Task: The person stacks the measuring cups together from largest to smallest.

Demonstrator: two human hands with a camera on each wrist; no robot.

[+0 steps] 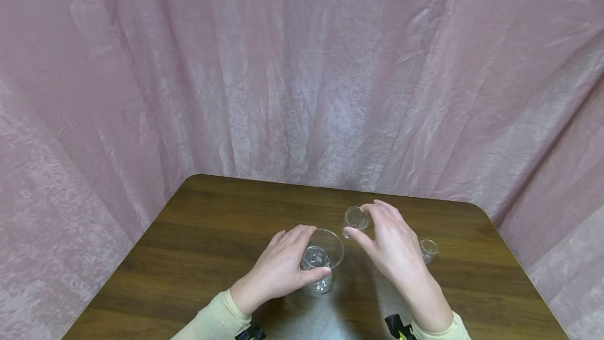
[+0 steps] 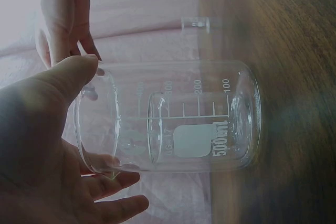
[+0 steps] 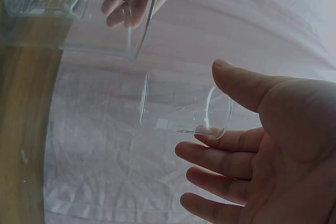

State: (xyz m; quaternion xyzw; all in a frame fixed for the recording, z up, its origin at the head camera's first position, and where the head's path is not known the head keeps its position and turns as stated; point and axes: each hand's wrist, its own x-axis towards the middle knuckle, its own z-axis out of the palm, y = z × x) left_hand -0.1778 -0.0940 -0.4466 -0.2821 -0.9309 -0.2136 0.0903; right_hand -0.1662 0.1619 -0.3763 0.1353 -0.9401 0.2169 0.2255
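A large clear glass beaker (image 2: 244, 129) marked 500ml stands upright on the table, with a smaller beaker (image 1: 315, 257) nested inside. My left hand (image 1: 283, 266) grips the large one near its rim, thumb on the near side and fingers around the far side. To its right, my right hand (image 1: 394, 245) pinches another small glass beaker (image 3: 176, 103) between thumb and index finger, raised above the table beyond the large beaker. In the right wrist view the other fingers of that hand are spread below it. The smallest beaker (image 1: 429, 248) stands right of my right wrist.
The brown wood table (image 1: 212, 214) has rounded far corners. Pink velvet curtain (image 1: 302, 77) hangs behind it and along both sides. Dark straps (image 1: 398, 325) sit at both wrists beside the pale sleeves (image 1: 214, 319).
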